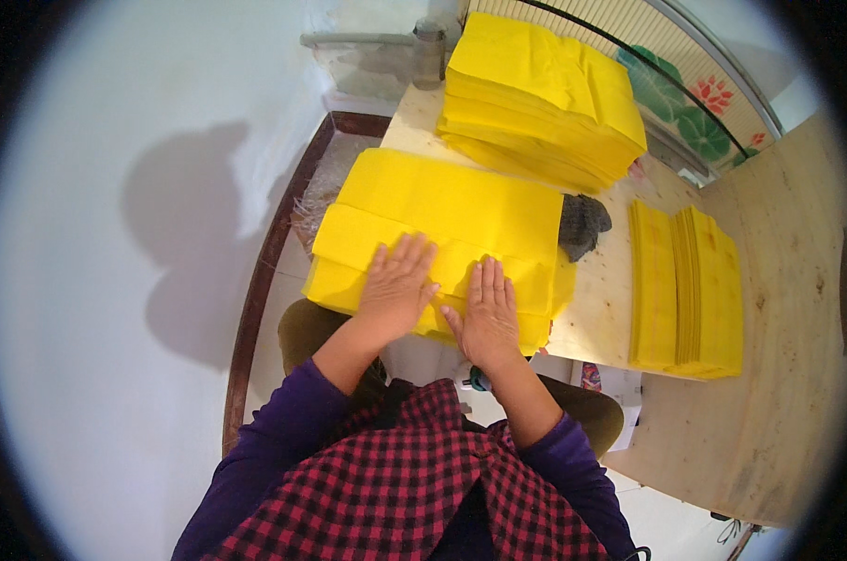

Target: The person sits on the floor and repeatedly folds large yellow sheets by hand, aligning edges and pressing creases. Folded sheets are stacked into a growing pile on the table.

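Note:
Yellow sheets [461,192], looking like paper or thin cloth, lie in a stack in front of me, with a folded flap across the near part. My left hand [397,292] rests flat on that flap, fingers stretched out. Beside it, my right hand [487,313] also presses flat on the yellow flap, fingers pointing away from me and thumb apart. Neither hand grips anything. The stack's near edge reaches over the table edge toward my lap. A dark grey crumpled cloth [583,225] touches the stack's right side.
A tall yellow pile [545,84] stands at the back of the wooden table [603,309]. Folded yellow bundles [690,290] stand at the right beside a wooden panel [779,309]. A clear glass [429,54] is at the back left. A white wall [96,280] runs along the left.

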The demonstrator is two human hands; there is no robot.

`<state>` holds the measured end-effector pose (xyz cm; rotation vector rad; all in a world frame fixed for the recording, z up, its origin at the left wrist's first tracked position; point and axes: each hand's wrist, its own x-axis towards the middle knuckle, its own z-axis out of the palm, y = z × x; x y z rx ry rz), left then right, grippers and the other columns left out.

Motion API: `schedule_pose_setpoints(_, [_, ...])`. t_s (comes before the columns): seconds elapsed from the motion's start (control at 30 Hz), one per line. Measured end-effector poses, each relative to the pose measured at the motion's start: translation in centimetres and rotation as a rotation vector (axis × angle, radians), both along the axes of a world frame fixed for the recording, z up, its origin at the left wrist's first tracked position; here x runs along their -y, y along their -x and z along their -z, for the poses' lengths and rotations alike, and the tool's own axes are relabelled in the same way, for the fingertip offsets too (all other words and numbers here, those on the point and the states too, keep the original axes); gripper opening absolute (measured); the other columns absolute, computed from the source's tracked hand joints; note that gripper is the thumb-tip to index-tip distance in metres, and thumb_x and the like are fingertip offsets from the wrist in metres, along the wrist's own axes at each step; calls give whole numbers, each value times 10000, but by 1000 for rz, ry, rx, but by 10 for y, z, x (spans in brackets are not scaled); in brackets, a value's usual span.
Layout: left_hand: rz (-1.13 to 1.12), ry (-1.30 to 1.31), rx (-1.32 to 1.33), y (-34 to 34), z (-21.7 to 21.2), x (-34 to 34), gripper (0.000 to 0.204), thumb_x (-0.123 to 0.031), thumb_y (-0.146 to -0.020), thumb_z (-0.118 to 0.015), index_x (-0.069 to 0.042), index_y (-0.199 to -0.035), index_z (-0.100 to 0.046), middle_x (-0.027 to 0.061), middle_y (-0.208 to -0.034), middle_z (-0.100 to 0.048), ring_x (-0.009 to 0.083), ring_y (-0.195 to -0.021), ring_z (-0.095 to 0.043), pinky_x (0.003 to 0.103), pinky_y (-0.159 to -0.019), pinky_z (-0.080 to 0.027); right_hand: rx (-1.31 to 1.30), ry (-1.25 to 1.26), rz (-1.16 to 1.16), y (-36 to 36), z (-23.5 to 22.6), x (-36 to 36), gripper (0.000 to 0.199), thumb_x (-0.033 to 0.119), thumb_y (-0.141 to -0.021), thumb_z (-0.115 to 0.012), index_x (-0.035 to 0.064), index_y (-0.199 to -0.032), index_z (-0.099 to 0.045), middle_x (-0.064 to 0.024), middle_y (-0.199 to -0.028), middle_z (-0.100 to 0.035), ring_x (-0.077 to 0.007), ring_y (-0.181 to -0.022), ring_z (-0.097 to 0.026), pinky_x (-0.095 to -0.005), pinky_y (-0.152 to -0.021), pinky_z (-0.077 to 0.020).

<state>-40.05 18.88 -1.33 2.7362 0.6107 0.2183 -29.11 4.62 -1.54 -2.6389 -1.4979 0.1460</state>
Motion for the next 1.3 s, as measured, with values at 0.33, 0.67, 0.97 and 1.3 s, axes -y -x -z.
schedule_pose_setpoints(0.33, [-275, -134, -49, 13, 17, -28, 720, -452, -908, -514, -56, -1471, -303, 147, -1545, -255, 274, -1442, -205, 509, -1160, -82, -28, 96, 238, -30, -15, 41, 873, 564, -916, -447, -71, -1464, -205, -248, -1552, -135, -325, -1462, -91, -431, -1179, -60])
schedule_pose_setpoints(0.67, [-229, -162, -188, 15, 3, -28, 717, -467, -926, -449, -74, -1493, -255, 129, -1574, -184, 257, -1463, -139, 504, -1164, -54, -328, -226, -240, 38, -21, -78, 878, 553, -912, -459, -84, -1458, -202, -261, -1539, -164, -355, -1451, -127, -447, -1176, -95])
schedule_pose_setpoints(0.97, [-288, -93, -172, 14, 14, -30, 716, -447, -931, -444, -72, -1502, -231, 112, -1581, -167, 256, -1466, -124, 498, -1167, -36, -183, -93, -88, 13, 7, -42, 857, 567, -928, -416, -42, -1481, -175, -239, -1558, -121, -331, -1463, -83, -441, -1177, -65])
schedule_pose_setpoints(1.3, [-450, 26, -155, 47, 16, -66, 699, -436, -961, -401, -44, -1503, -195, 104, -1584, -154, 240, -1465, -126, 464, -1175, -66, -59, 59, 199, -33, 2, 27, 849, 557, -937, -413, -46, -1482, -166, -240, -1559, -116, -332, -1462, -86, -438, -1177, -72])
